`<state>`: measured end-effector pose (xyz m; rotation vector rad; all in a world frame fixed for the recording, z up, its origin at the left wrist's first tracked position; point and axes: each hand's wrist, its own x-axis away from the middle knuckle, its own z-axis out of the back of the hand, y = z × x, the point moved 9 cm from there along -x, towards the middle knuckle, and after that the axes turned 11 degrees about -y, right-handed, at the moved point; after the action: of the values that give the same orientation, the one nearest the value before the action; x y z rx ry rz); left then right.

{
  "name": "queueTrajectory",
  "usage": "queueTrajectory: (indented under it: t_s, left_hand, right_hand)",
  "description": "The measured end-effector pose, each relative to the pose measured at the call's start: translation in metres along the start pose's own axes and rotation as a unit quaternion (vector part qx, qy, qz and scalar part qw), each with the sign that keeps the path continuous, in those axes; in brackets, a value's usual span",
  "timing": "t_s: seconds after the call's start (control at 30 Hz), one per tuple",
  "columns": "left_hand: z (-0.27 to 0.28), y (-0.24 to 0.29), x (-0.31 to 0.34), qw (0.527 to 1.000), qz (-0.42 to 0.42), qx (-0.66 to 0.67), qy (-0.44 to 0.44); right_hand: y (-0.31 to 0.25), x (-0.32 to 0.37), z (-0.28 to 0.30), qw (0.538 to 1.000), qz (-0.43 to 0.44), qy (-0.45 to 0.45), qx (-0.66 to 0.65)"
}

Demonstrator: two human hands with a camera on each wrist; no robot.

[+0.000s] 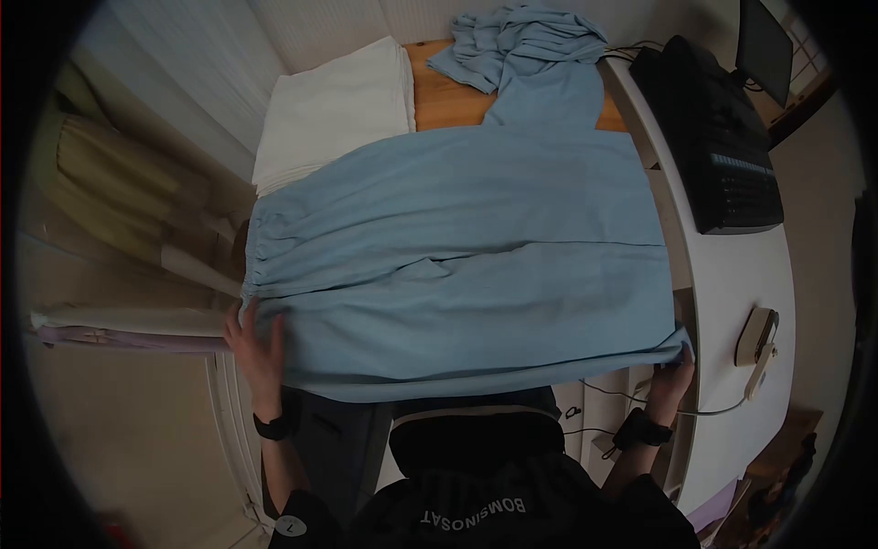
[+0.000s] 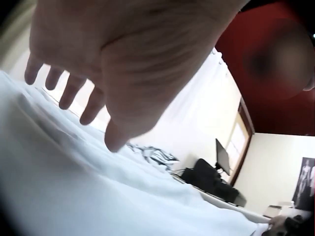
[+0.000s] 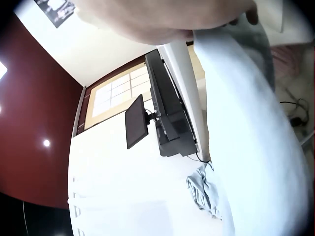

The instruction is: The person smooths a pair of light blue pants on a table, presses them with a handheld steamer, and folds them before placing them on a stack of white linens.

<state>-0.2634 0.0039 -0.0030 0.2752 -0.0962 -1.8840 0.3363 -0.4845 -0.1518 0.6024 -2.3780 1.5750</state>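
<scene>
A pair of light blue pants (image 1: pixel 439 210) lies spread across the table, its gathered elastic waistband (image 1: pixel 259 240) on the left and its leg ends on the right. My left hand (image 1: pixel 260 352) is at the near end of the waistband, fingers spread and fairly straight. In the left wrist view that same hand (image 2: pixel 113 59) hovers close over the pale cloth, palm showing. My right hand (image 1: pixel 672 377) grips the near leg hem at the right corner, where the cloth is lifted and bunched. Curled fingers partly hide behind the cloth in the right wrist view.
Behind the pants are a stack of folded white cloth (image 1: pixel 334 110) and a crumpled blue garment (image 1: pixel 521 50) on the wooden tabletop (image 1: pixel 439 91). A white desk (image 1: pixel 745 274) on the right holds a black keyboard-like machine (image 1: pixel 722 146) and a small beige device (image 1: pixel 755 337). Clothes (image 1: pixel 114 188) hang at left.
</scene>
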Motion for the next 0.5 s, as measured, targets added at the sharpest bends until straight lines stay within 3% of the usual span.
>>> queueTrajectory:
  t_s: [0.1,0.13,0.17,0.23,0.3,0.33,0.37,0.4,0.43,0.47,0.5]
  left_hand:
    - [-0.019,0.128,-0.006,0.963,-0.198,0.07,-0.171]
    - [-0.023,0.165,-0.005,0.941,-0.25,0.064,-0.22]
    - [-0.026,0.184,-0.011,0.941,-0.251,0.067,-0.217]
    - [-0.037,0.23,-0.008,0.91,-0.344,0.004,-0.232]
    - [-0.058,0.256,-0.01,0.893,-0.375,-0.011,-0.25]
    - [-0.073,0.268,-0.008,0.876,-0.399,-0.028,-0.269]
    - [-0.086,0.275,-0.012,0.874,-0.403,-0.03,-0.27]
    - [-0.103,0.276,-0.018,0.878,-0.383,-0.037,-0.286]
    - [-0.117,0.276,-0.026,0.882,-0.359,-0.046,-0.301]
    - [-0.125,0.278,-0.031,0.883,-0.355,-0.052,-0.302]
    - [-0.129,0.28,-0.038,0.893,-0.345,-0.046,-0.286]
  right_hand:
    - [0.019,0.014,0.016,0.998,-0.054,-0.041,-0.011]
    - [0.017,0.031,0.021,0.998,-0.06,0.0,0.024]
    - [0.015,0.049,0.022,0.995,-0.065,0.043,0.058]
    - [0.007,0.069,-0.005,0.997,-0.015,0.0,0.082]
    - [-0.042,0.109,-0.068,0.929,0.225,0.013,0.292]
    - [-0.044,0.11,-0.107,0.904,0.226,-0.047,0.36]
    - [-0.047,0.1,-0.12,0.905,0.225,-0.043,0.358]
    - [-0.035,0.088,-0.154,0.819,0.195,-0.133,0.523]
    - [-0.012,0.081,-0.179,0.697,0.156,-0.222,0.664]
    - [-0.009,0.07,-0.186,0.699,0.154,-0.227,0.66]
    - [-0.005,0.055,-0.188,0.602,0.161,-0.189,0.759]
